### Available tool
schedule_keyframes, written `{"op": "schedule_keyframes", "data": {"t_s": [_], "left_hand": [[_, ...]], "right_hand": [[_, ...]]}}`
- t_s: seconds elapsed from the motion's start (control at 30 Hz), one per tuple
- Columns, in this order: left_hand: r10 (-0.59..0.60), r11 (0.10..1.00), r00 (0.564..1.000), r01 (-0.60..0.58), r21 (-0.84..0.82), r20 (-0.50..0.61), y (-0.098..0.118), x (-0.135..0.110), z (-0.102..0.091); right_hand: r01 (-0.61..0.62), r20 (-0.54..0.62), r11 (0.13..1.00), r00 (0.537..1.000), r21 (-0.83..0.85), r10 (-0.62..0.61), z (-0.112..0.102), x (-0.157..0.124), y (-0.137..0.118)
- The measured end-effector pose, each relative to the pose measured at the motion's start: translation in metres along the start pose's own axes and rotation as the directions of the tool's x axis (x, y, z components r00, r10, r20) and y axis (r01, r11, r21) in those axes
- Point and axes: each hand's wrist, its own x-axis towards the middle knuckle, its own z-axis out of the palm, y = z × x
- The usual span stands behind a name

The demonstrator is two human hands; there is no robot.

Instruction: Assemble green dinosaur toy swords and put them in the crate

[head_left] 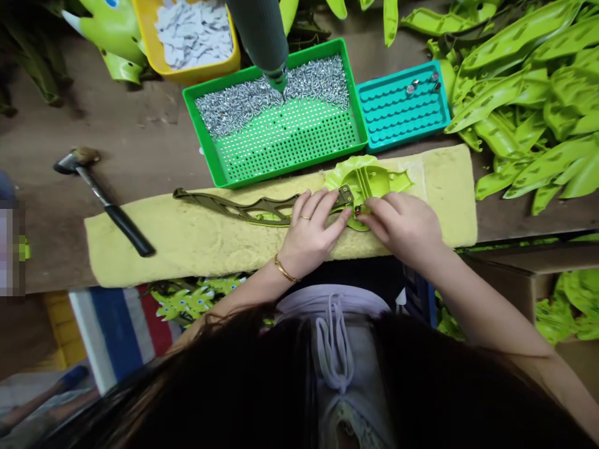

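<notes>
A lime-green plastic toy shell (377, 181) lies hollow side up on the pale yellow cloth. A long dark olive plastic piece (234, 204) extends leftward from it, its right end overlapping the shell. My left hand (311, 232) is closed over this olive piece, fingers pressing near the joint. At the shell's lower edge, the thumb and fingers of my right hand (405, 226) are pinched at a small shiny metal piece (358, 211). The fingertips partly cover it, so its exact kind is unclear.
A green perforated tray (290, 134) of screws stands behind the cloth (435, 212), under a hanging power screwdriver (264, 37). Beside it are a teal tray (397, 118) with several metal bits and a yellow bin (187, 73). A hammer (112, 202) lies left; lime-green shells (524, 106) pile up right.
</notes>
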Motion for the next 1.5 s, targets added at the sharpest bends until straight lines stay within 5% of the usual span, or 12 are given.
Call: {"op": "schedule_keyframes", "data": {"t_s": [0.07,0.17,0.27,0.33,0.37,0.43,0.53,0.6,0.77,0.93,1.2,1.5], "left_hand": [[0.030,0.998,0.999,-0.031,0.049,0.014,0.005,-0.001,-0.001],[0.044,0.995,0.999,-0.044,0.091,0.007,0.014,0.003,0.002],[0.027,0.999,0.998,-0.025,0.045,-0.061,0.017,0.012,0.008],[-0.038,0.999,0.992,0.034,-0.030,-0.121,0.015,0.018,0.012],[-0.079,0.995,0.986,0.070,-0.064,-0.149,0.014,0.021,0.014],[-0.142,0.987,0.971,0.123,-0.105,-0.190,0.012,0.025,0.016],[-0.161,0.981,0.961,0.131,-0.142,-0.225,0.011,0.025,0.018],[-0.158,0.978,0.960,0.120,-0.168,-0.233,0.010,0.024,0.018],[-0.159,0.977,0.964,0.122,-0.176,-0.213,0.011,0.023,0.016],[-0.289,0.946,0.943,0.255,-0.198,-0.165,0.018,0.029,0.016],[-0.272,0.954,0.936,0.232,-0.188,-0.223,0.018,0.029,0.018],[-0.227,0.969,0.946,0.195,-0.152,-0.233,0.012,0.028,0.015]], "right_hand": [[-0.081,0.034,0.959,0.997,0.273,0.075,-0.007,-0.003,0.002],[-0.264,0.171,0.673,0.964,0.691,0.203,-0.016,-0.001,0.005],[-0.440,0.350,0.337,0.889,0.832,0.296,-0.016,0.001,0.005],[-0.457,0.334,0.263,0.852,0.849,0.403,-0.009,-0.001,0.003],[-0.442,0.276,0.304,0.844,0.844,0.461,-0.004,-0.003,0.002],[-0.372,0.093,0.530,0.873,0.762,0.479,0.005,-0.010,0.000],[-0.137,-0.148,0.905,0.966,0.403,0.212,0.015,-0.021,-0.002],[0.001,-0.184,0.984,0.982,0.181,0.032,0.019,-0.025,-0.001],[0.096,-0.171,0.995,0.981,0.035,-0.089,0.021,-0.025,0.002],[0.145,-0.122,0.988,0.983,0.053,-0.138,0.017,-0.024,0.006],[-0.010,0.053,0.961,0.999,0.278,-0.005,0.008,-0.011,0.003],[0.044,0.096,0.990,0.994,0.134,-0.057,0.016,0.000,0.002]]}}
